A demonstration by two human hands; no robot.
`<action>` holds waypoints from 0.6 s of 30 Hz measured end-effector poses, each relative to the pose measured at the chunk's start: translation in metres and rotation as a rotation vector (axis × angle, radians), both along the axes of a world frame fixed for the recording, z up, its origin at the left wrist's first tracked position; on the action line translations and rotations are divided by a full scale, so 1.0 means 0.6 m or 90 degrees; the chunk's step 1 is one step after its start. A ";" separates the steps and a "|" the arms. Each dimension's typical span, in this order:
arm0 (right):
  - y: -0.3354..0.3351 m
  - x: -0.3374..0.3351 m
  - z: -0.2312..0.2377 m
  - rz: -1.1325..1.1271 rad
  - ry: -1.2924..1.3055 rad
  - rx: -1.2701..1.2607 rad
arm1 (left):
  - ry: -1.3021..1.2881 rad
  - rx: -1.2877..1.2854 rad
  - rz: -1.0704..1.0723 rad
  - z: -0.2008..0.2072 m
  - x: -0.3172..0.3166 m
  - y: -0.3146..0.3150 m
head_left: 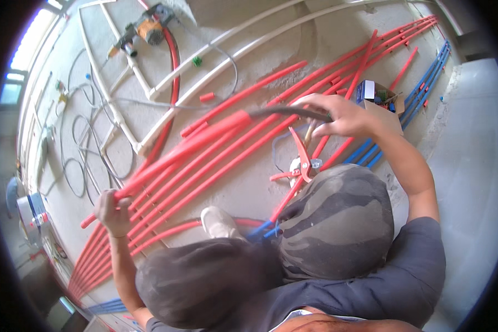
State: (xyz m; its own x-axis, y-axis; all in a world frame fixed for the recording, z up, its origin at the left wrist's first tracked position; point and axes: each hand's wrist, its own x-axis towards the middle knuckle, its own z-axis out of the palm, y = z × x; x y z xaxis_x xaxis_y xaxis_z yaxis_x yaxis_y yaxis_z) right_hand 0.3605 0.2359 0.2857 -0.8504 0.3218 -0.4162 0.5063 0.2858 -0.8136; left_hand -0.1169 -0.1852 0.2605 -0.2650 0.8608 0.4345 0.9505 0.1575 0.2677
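We see a bare grey concrete floor [337, 33], with a bright window [25, 58] far off on the left side. Our left grip [114, 214] is closed around a fat red pipe [216, 133]. The pipe is held up off the floor and slants up to the right, in front of us. Our right grip [337, 115] is curled around a dark bendy rod [271, 110], and the rod sticks out of the pipe's upper end.

Just below the right grip, a red cutter [303, 157] sits with its handles spread apart, near our knee. Long red pipes [429, 23] lie side by side on the floor under the pipe we hold. One white shoe [218, 222] is on the floor between our legs.

Past the right grip there is an open cardboard box [386, 117] with small green and blue bits in it. Blue pipes [434, 69] run beside the box. Out to the upper left lie white pipes [141, 148], joined at corners, and loops of thin grey cable. An orange and black power tool [149, 30] is near the top.
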 end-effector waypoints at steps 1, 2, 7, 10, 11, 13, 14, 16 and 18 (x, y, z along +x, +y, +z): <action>0.024 0.046 -0.053 0.004 0.032 0.121 | 0.006 -0.058 0.017 -0.003 -0.040 -0.054; 0.038 0.107 -0.081 0.016 -0.007 0.268 | -0.173 -0.072 0.164 -0.019 -0.043 -0.083; 0.006 0.173 -0.210 -0.226 0.133 0.254 | -0.284 0.102 0.311 -0.070 -0.018 -0.141; -0.025 0.157 -0.287 0.217 0.007 0.367 | -0.345 0.157 0.362 -0.092 0.005 -0.158; -0.044 0.150 -0.292 0.267 0.017 0.369 | -0.331 0.163 0.359 -0.095 0.013 -0.162; -0.073 0.151 -0.289 0.379 0.003 0.434 | -0.328 0.159 0.371 -0.101 0.022 -0.175; -0.073 0.151 -0.290 0.371 -0.010 0.439 | -0.337 0.154 0.386 -0.104 0.026 -0.179; -0.073 0.152 -0.292 0.353 -0.037 0.449 | -0.356 0.142 0.415 -0.113 0.032 -0.190; -0.079 0.133 -0.283 0.304 -0.006 0.405 | -0.358 0.133 0.388 -0.128 0.040 -0.212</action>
